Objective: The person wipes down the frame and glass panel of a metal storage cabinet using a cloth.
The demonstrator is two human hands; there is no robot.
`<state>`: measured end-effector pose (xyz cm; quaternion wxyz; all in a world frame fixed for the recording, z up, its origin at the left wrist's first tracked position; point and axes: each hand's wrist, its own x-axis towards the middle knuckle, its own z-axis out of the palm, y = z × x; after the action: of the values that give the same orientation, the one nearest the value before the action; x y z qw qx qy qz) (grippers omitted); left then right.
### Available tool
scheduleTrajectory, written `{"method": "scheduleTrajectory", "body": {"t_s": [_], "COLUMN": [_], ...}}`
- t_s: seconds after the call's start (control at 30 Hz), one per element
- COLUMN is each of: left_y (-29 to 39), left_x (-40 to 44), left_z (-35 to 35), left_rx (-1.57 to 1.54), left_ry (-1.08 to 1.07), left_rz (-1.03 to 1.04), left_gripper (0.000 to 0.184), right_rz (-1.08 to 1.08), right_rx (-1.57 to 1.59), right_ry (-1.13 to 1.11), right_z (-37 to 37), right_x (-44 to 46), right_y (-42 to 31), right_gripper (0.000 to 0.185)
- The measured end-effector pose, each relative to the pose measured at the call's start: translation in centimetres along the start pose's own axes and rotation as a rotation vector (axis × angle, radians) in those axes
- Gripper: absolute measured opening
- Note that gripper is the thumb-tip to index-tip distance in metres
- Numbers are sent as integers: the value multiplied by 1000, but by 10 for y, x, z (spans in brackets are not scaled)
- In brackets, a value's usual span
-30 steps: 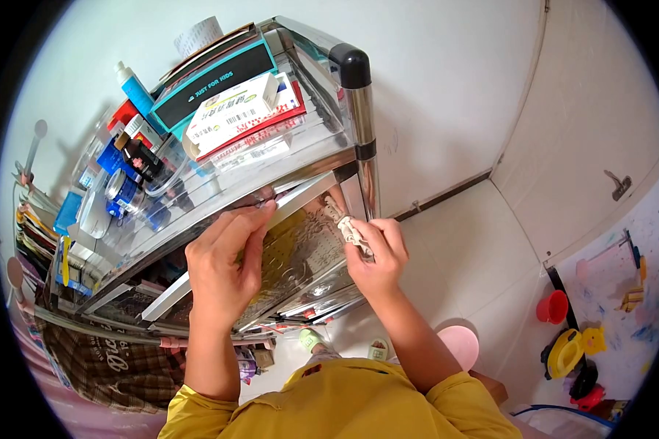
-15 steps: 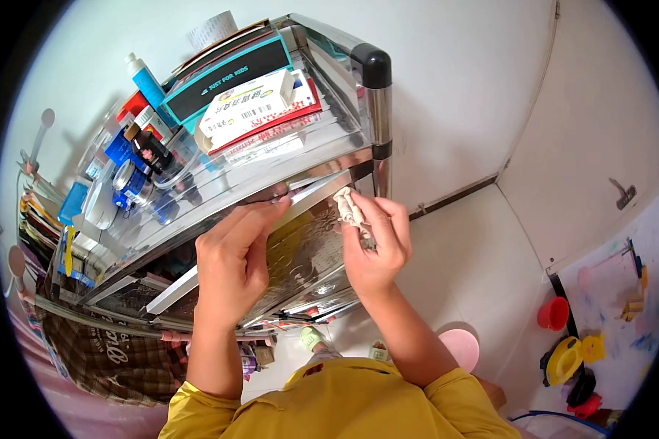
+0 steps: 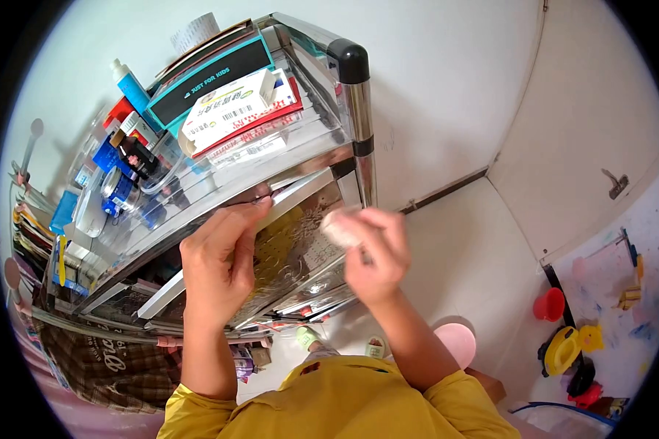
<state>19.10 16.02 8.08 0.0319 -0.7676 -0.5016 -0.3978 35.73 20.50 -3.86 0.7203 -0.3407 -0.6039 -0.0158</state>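
A silver-framed cabinet [image 3: 362, 110] stands before me, and a patterned glass door panel [image 3: 293, 233] with a pale metal edge stands partly out from its front. My left hand [image 3: 218, 252] is at the upper edge of that panel, thumb and fingers pinched on it. Off the panel's right end, my right hand [image 3: 377, 256] is closed around a crumpled off-white cloth [image 3: 341, 228]. Motion blurs the cloth and the fingertips, and I cannot tell whether the cloth touches the panel.
On the cabinet top stand a teal-edged box [image 3: 212, 84], white medicine boxes [image 3: 231, 110], a brown bottle [image 3: 133, 155] and several jars. A plaid cloth [image 3: 95, 366] hangs at the lower left. A pink basin [image 3: 455, 344] and a red cup [image 3: 548, 304] are at the right.
My right hand and the cloth have shifted slightly and are now blurred. The left hand keeps its hold on the panel's edge. The whole view has slid a little.
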Motion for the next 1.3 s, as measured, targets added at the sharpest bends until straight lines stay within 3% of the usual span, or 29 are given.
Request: {"method": "scheduleTrajectory", "body": {"t_s": [0.13,0.3,0.53,0.73,1.07,1.3], "left_y": [3,-9,1,5,16,12], "left_x": [0,-3,-7,-11,-24,-34], "left_z": [3,11,11,11,15,23], "left_rx": [50,156,190,269,303,423], "left_ry": [12,257,223,210,88,78], "left_rz": [10,177,132,153,44,56], "left_gripper": [27,26,26,26,42,62], "right_rz": [105,21,-34,114,50,209], "right_rx": [6,-2,-90,-96,-102,-86], "right_ry": [110,74,99,20,124,53], "right_z": [0,9,11,4,15,2], "right_x": [18,31,3,-27,-14,-37], "right_y": [6,8,24,30,27,31], "right_gripper": [39,34,38,38,41,36]}}
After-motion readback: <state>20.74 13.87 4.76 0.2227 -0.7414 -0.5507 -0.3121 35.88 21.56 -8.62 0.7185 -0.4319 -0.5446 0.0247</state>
